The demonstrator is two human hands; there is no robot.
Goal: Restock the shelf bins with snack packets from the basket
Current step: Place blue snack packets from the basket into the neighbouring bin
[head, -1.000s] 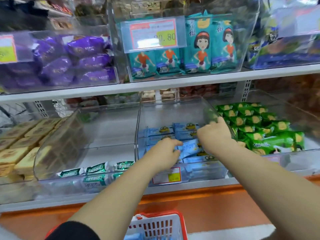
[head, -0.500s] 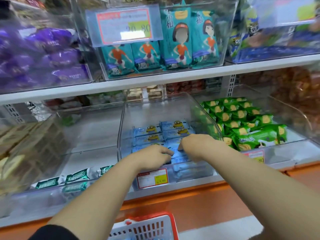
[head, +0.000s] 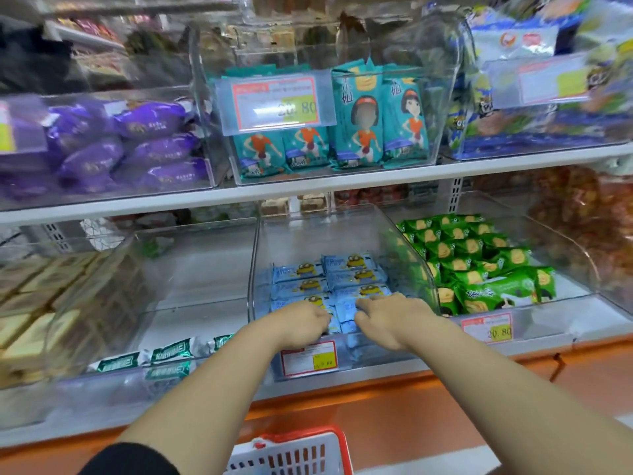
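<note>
Both your hands are inside the clear middle bin (head: 255, 269) on the lower shelf, on the blue snack packets (head: 346, 272) at its front. Your left hand (head: 301, 323) curls its fingers down over a front packet. The back of the hand hides the fingertips, so I cannot tell whether that grip has closed on anything. Your right hand (head: 390, 320) lies just beside it, fingers fairly straight, pressing on a packet and holding nothing. The basket (head: 291, 454) sits below your forearms.

Push too hard and the rows will likely slide back on the smooth bin floor or ride over one another. A wrist catching the rim could shift the bin or knock the price tag (head: 308, 358) on its front.

The packets are flat, glossy film pillows, slippery and laid in two rows. The bin is thin, hard, transparent plastic with a curved side wall. The basket is white lattice plastic with a red rim.
</note>
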